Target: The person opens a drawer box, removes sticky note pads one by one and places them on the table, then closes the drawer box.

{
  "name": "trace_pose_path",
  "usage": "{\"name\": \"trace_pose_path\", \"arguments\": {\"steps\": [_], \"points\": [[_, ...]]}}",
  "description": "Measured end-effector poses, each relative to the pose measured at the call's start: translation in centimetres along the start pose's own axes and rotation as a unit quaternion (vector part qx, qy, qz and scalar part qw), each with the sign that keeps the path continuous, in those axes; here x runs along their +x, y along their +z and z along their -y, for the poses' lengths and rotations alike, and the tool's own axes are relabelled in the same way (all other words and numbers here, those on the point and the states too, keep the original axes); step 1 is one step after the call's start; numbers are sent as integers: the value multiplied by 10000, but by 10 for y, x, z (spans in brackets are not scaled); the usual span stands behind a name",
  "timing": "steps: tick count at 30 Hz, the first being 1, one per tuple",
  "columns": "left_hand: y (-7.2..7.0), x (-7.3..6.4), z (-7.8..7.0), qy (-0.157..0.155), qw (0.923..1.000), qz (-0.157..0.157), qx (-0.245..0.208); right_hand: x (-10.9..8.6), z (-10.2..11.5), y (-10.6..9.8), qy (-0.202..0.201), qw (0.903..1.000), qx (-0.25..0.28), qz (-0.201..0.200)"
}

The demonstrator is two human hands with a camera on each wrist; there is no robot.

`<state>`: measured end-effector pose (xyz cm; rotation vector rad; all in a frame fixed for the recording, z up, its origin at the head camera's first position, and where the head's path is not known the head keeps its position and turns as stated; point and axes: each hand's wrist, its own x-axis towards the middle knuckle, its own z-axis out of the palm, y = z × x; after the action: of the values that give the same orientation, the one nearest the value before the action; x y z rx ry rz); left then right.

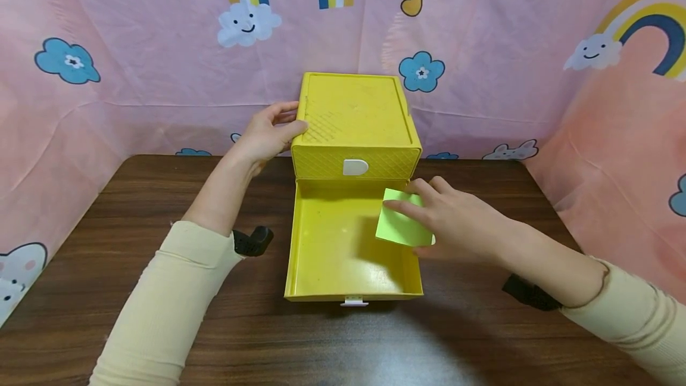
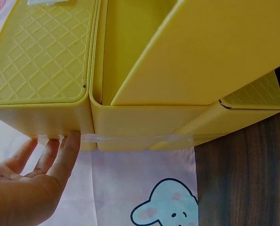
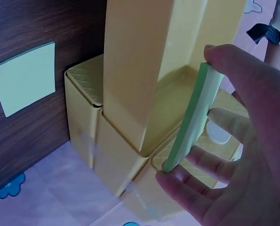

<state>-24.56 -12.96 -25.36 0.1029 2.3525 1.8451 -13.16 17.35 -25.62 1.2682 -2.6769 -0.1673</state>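
Observation:
A yellow plastic drawer cabinet stands at the back of the table, and its middle drawer is pulled far out. My left hand rests against the cabinet's upper left side, thumb at the top edge and fingertips touching the side wall. Over the right part of the drawer, my right hand holds a green sticky note pad, pinched by its edges between thumb and fingers. The right wrist view shows the pad's thickness edge-on. Another pale green sticky note pad lies flat on the table there, hidden in the head view.
The dark wooden table extends around the cabinet. Pink patterned cloth hangs behind and at both sides. White tabs mark the drawer fronts, and the open drawer's front edge juts toward me.

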Motion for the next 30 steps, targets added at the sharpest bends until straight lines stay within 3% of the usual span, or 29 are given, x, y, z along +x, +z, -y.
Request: {"name": "trace_pose_path", "arguments": {"steps": [11,30], "points": [[0,0,0,-10,10000,22,-97,-20,-16,6,701,9962,508,70],[0,-1,-1,-53,10000,38,-18,-41,-34,35,1322,9867,936,-148]]}}
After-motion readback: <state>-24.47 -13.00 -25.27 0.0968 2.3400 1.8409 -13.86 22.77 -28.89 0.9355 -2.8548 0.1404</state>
